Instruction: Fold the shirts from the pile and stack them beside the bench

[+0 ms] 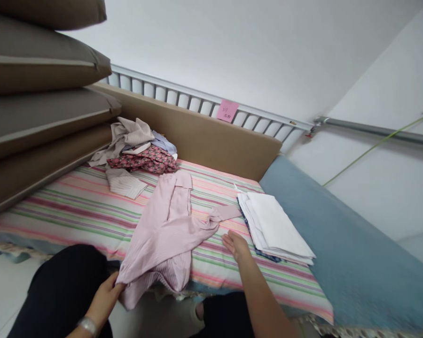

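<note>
Head cam: L hand (105,296) pinches pink garment (158,234) at its near L corner, thumb & fingers clamped on fabric. Garment's spread, rumpled, on striped cloth (81,206), partly over the near edge, btwn clothes pile (144,158) & folded stack (273,223). R hand (237,246) unclenched, fingers extended, nr sleeve end; can't tell if it touches cloth.

I see a blue-covered bed or couch (352,267), can't tell which, with a striped sheet (88,206) over it. A pink shirt (176,234) lies across the middle, its lower end past the near edge. I have a rumpled clothes heap (146,159) far left and folded white cloths (277,223) right.
</note>
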Demonstrator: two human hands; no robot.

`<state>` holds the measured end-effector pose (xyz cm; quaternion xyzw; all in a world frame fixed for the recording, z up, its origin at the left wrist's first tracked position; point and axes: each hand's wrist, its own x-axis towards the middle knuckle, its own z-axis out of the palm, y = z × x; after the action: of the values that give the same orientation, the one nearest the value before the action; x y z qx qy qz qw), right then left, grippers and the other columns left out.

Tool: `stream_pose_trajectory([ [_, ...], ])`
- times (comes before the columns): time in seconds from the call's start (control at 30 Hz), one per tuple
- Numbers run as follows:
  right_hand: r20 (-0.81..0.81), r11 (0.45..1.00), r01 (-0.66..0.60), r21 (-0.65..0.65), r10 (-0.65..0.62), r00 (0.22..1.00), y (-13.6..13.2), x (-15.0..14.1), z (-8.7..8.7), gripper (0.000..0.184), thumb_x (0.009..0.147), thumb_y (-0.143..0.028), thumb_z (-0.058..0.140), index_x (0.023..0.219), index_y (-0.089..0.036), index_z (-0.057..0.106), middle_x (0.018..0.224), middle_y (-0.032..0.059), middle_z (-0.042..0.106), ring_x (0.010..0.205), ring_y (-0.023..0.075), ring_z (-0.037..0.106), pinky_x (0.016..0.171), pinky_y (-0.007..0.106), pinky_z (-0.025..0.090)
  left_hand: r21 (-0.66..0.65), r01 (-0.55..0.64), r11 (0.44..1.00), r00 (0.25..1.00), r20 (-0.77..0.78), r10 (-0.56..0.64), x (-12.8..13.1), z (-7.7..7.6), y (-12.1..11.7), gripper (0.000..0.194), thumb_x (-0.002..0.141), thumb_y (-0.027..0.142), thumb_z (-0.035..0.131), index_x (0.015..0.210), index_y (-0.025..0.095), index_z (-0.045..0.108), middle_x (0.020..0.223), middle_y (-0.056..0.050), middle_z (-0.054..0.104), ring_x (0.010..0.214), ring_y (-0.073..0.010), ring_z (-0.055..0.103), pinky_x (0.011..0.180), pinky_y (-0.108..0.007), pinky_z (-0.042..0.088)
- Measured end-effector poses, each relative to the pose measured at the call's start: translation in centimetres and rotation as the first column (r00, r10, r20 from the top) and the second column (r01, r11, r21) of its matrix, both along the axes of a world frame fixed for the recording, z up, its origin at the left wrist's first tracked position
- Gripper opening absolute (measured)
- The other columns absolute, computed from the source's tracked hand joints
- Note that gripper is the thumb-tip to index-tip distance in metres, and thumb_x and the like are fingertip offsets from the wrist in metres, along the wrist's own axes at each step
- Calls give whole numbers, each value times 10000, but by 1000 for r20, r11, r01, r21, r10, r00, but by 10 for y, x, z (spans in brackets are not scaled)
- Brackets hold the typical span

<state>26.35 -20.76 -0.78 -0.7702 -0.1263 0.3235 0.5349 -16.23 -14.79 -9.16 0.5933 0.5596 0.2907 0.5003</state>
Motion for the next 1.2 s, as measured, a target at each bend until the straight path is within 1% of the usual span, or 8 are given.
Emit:
stream_pose_trajectory([
  [0.23, 577, 971, -109, -211, 213, 788, 32, 28, 6, 511, 691, -81, 480, 1191, -182, 525, 1338, 112, 432, 1284, 242, 328, 1052, 401, 267, -10, 11, 1000, 996, 86, -10, -1, -11, 4, 274, 574, 420, 615, 731, 201, 664, 852, -46, 707, 921, -290, 612, 904, -379, 434],
  [0.33, 692, 939, -141, -312, 327, 644, 46, 34, 0, 530, 669, -38, 460, 1172, -173, 553, 1428, 131, 294, 1320, 282, 244, 1070, 428, 193, -15, -7, 1000, 994, 113, 9, 2, -6, -1, 264, 591, 396, 618, 759, 201, 677, 856, -39, 708, 912, -283, 614, 910, -383, 432],
  [0.47, 750, 894, -179, -410, 442, 493, 64, 44, 6, 359, 715, -75, 430, 1004, -138, 634, 1355, 161, 393, 1294, 287, 288, 1059, 448, 189, -11, -29, 1000, 993, 116, 30, 7, 2, -7, 237, 598, 324, 563, 763, 202, 682, 831, -26, 709, 887, -264, 619, 878, -350, 455],
  [0.73, 741, 822, -305, -481, 567, 361, 38, 79, 102, 224, 760, -320, 440, 841, -220, 623, 910, 38, 654, 899, 204, 572, 867, 341, 407, 19, -120, 993, 992, 36, 120, 8, -3, -4, 300, 526, 292, 519, 776, 199, 658, 868, -32, 704, 880, -266, 621, 848, -338, 468],
  [0.83, 727, 838, -350, -418, 540, 424, 7, 76, 146, 225, 737, -371, 465, 804, -222, 621, 822, 15, 652, 823, 195, 575, 797, 330, 425, 3, -120, 993, 992, 28, 120, 6, -8, -1, 298, 517, 320, 547, 770, 207, 655, 864, -33, 706, 890, -280, 618, 851, -340, 465],
  [1.0, 322, 861, -447, -243, 507, 800, -33, 78, 197, 373, 642, -407, 642, 945, -190, 635, 783, 36, 659, 683, 177, 581, 619, 296, 451, 29, -73, 997, 997, 17, 72, 2, -12, 2, 276, 573, 396, 556, 760, 215, 647, 834, -20, 703, 868, -265, 618, 843, -325, 464],
  [1.1, 105, 901, -392, -188, 415, 904, -48, 97, 186, 386, 556, -275, 718, 925, -180, 656, 771, 47, 675, 667, 179, 601, 608, 290, 471, 52, -58, 997, 998, 12, 58, -1, -14, 1, 267, 592, 401, 559, 764, 214, 641, 831, -14, 700, 827, -246, 625, 825, -308, 471],
  [1.2, 73, 957, -245, -157, 259, 963, -61, 112, 139, 233, 503, -137, 690, 734, -167, 671, 753, 72, 685, 663, 181, 614, 606, 280, 481, 68, -55, 996, 999, 1, 55, -2, -15, 0, 275, 599, 398, 555, 777, 205, 635, 837, -21, 699, 820, -237, 629, 797, -290, 479],
])
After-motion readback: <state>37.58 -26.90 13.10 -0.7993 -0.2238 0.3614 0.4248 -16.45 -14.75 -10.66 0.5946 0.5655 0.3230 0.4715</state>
